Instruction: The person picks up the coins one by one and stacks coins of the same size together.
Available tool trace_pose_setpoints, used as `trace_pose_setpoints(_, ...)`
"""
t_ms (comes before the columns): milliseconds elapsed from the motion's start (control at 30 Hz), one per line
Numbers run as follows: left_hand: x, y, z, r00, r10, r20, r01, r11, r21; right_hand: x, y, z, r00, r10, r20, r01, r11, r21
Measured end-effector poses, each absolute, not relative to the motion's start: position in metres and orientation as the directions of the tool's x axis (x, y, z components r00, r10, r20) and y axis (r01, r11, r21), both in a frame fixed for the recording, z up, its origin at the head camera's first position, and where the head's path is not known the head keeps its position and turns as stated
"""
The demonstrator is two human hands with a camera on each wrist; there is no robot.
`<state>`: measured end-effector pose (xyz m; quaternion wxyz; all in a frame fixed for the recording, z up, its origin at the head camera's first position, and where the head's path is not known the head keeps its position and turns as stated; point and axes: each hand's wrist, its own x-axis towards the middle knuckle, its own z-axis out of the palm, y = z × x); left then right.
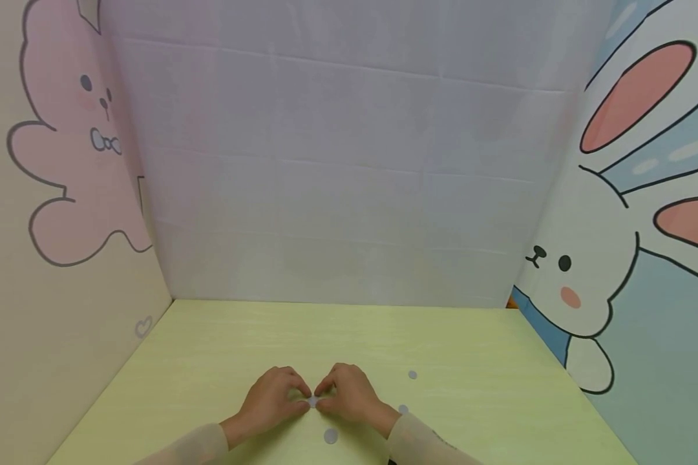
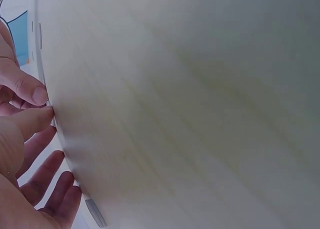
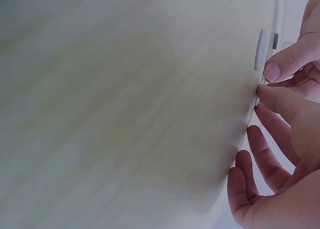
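Left hand (image 1: pixel 274 397): nearly closed, pinched grey disc (image 1: pixel 312 402) at left
Right hand (image 1: pixel 349 394): likewise, at disc's right
Slip risk: uneven pull could've freed it

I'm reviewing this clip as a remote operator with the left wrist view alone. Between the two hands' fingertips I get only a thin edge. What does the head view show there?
Observer: From above it looks like a small grey disc, partly covered, with the left hand and right hand pinching it from opposite sides.

Operator: I see no sleeves. Does either one overlap a loose disc from above?

Observer: Yes. In the head view, the right sleeve partly hides another grey disc on the table.
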<state>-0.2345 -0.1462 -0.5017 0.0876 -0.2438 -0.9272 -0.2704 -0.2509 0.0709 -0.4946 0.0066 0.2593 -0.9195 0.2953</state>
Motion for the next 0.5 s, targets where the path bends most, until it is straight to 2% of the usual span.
trace_pose_setpoints(500,-0.2374,-0.1420,-0.5051,-0.876,0.393,0.279,0.481,0.738,0.472,-0.2519,0.0721,-0.4931,-0.859,-0.482,0.172,-0.492,0.685,-0.538)
